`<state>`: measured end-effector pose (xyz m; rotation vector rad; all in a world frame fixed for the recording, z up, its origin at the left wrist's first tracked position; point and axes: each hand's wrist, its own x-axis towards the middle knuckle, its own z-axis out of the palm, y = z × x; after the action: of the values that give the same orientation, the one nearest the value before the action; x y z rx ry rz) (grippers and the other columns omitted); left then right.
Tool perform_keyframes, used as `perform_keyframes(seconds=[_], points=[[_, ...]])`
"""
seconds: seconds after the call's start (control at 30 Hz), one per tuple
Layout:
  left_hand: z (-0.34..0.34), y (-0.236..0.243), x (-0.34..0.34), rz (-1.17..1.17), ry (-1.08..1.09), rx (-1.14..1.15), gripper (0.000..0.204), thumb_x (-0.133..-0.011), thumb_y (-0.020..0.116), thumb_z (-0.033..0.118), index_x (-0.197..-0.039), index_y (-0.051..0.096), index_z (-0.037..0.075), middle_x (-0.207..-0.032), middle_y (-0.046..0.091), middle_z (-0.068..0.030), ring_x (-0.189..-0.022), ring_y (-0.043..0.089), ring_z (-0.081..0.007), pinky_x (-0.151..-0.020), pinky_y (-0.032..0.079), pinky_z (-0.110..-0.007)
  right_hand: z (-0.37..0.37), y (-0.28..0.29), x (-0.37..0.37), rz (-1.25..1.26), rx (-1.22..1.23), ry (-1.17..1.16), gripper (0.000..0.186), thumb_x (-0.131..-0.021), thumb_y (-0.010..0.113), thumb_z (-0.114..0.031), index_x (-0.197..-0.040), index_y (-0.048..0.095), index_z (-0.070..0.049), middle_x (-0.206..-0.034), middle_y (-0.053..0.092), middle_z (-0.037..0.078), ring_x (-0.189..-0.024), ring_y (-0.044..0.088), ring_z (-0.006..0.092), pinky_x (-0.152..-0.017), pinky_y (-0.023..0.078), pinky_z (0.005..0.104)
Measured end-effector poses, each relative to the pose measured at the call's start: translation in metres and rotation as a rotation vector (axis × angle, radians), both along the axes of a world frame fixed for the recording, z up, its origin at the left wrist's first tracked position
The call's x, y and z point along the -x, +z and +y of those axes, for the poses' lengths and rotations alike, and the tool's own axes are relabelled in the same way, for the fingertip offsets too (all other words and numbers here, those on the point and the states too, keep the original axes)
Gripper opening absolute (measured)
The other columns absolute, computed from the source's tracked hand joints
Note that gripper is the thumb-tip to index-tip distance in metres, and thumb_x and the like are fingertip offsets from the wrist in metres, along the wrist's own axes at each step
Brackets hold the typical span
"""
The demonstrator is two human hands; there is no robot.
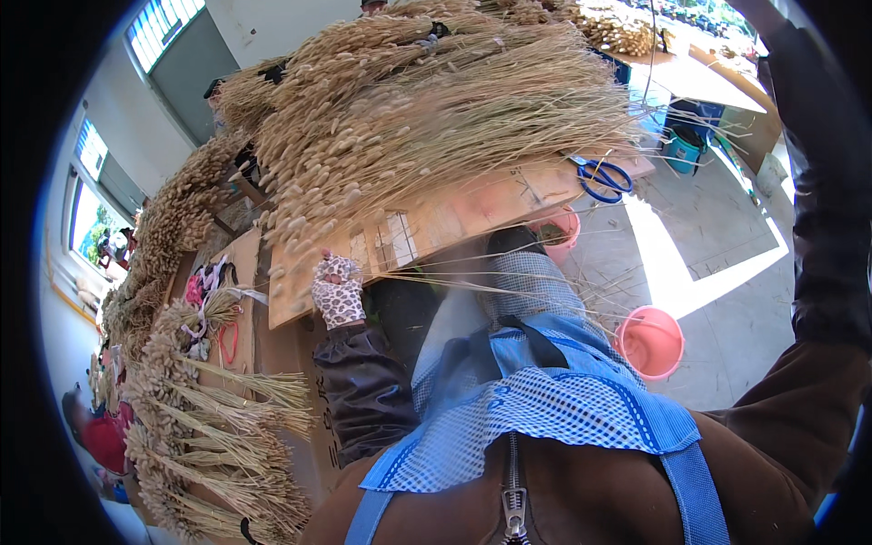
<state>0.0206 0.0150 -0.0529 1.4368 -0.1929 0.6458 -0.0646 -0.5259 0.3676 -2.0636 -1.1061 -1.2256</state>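
Observation:
My left hand [337, 277], in a leopard-print glove, is closed at the near left edge of a wooden board [445, 211]. From it a few thin dried grass stems [427, 277] run to the right across my lap. Just beyond the hand, a big heap of dried grass with fluffy oval heads [363, 136] covers the board, heads to the left and stems to the right. My right arm reaches up along the right rim, its hand beyond the picture. Blue-handled scissors [601, 177] lie at the board's right end.
Tied grass bundles [227, 445] lie on cardboard at the left. Pink buckets [649, 343] stand on the floor to my right, one under the board's edge. A teal bucket [683, 150] stands farther off. A blue checked apron [545, 409] covers my lap.

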Motion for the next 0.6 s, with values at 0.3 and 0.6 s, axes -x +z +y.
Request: perform_keyframes(seconds=[0.3,0.6], points=[[-0.018,0.004,0.045,0.339,-0.213,1.09,0.028,-0.096,0.044,0.017,-0.068,0.046,0.015,-0.046,0.03,0.0052,-0.037,0.029,-0.0095,-0.036,0.027,-0.025,0.009,-0.03,0.033,-0.011,0.022,-0.17,0.018,-0.089,0.058,-0.013,-0.099,0.061,0.002,-0.078,0.066,0.01,-0.064,0.064,0.0142,-0.052,0.051,0.0241],[-0.081,0.078,0.035,0.082,-0.72,1.101,0.022,-0.096,0.04,0.012,-0.097,0.057,-0.002,-0.053,0.036,0.0037,-0.044,0.035,-0.0089,-0.04,0.033,-0.023,0.113,-0.086,0.021,0.042,0.285,-0.329,0.019,-0.088,0.057,-0.016,-0.094,0.062,0.002,-0.077,0.066,0.01,-0.061,0.063,0.0147,-0.054,0.052,0.0263]])
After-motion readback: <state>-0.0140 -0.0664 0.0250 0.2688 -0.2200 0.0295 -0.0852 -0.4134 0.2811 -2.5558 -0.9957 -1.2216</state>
